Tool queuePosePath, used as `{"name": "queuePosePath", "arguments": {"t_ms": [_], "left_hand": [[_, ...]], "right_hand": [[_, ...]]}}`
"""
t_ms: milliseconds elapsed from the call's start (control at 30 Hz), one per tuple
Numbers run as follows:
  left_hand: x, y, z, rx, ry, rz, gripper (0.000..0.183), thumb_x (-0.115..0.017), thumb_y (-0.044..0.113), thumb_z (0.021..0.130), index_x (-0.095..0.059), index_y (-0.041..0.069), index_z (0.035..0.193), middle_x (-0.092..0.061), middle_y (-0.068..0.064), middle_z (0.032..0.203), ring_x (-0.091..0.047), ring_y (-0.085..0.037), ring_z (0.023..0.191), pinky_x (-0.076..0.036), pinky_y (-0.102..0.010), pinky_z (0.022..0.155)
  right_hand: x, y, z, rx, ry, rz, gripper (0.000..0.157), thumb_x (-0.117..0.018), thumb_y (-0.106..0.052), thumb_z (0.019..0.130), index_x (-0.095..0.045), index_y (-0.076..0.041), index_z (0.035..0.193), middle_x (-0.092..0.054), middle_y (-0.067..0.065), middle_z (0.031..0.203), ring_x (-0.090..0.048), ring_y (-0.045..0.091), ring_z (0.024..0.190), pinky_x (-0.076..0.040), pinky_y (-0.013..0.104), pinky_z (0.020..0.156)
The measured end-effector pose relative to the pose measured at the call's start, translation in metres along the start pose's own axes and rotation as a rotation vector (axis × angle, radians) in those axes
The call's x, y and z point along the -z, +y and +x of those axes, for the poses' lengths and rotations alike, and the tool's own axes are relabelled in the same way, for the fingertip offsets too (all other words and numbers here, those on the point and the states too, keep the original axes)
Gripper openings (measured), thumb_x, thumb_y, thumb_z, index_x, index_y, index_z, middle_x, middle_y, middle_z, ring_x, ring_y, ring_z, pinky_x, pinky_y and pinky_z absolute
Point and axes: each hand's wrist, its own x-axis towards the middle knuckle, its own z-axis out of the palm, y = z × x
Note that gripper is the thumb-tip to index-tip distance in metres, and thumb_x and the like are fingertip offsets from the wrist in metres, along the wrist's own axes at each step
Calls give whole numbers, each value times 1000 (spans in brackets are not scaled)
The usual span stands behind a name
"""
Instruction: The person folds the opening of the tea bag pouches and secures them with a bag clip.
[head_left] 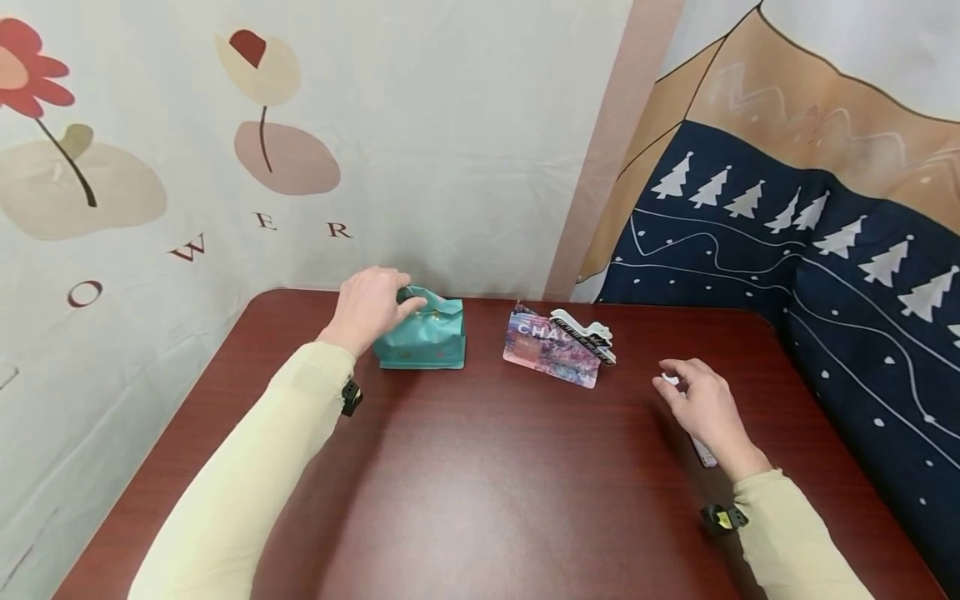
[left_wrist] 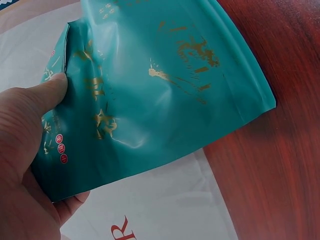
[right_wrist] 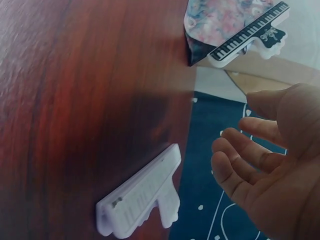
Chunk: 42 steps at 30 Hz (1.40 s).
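At the back of the table, my left hand (head_left: 367, 310) holds the folded top of a teal pouch (head_left: 422, 342) with gold print. In the left wrist view, the thumb presses the near side of the pouch (left_wrist: 150, 95) while the fingers go behind it. On the right, my right hand (head_left: 703, 408) hovers above the table with fingers loosely bent and nothing in them. Below it lies a white bag clip (right_wrist: 142, 200) with a piano-key pattern, partly hidden by the hand in the head view.
Between the hands, a pink and purple packet (head_left: 547, 354) lies near the back edge with a black-and-white piano-key clip (head_left: 585, 336) on its right end. A printed cloth (head_left: 450, 150) hangs behind the reddish-brown table (head_left: 480, 483), and a dark blue one (head_left: 750, 225) at the right.
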Motion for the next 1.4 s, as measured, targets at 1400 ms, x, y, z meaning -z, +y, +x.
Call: {"name": "queuePosePath", "arguments": {"t_ms": [1400], "left_hand": [[1, 2, -3, 4, 12, 0, 29, -78, 38, 93, -72, 10, 92, -70, -9, 83, -66, -34, 82, -55, -49, 67]], "right_hand": [[7, 38, -14, -206, -91, -85, 30, -67, -4, 91, -68, 8, 118, -60, 31, 113, -60, 45, 97, -50, 60, 84]]}}
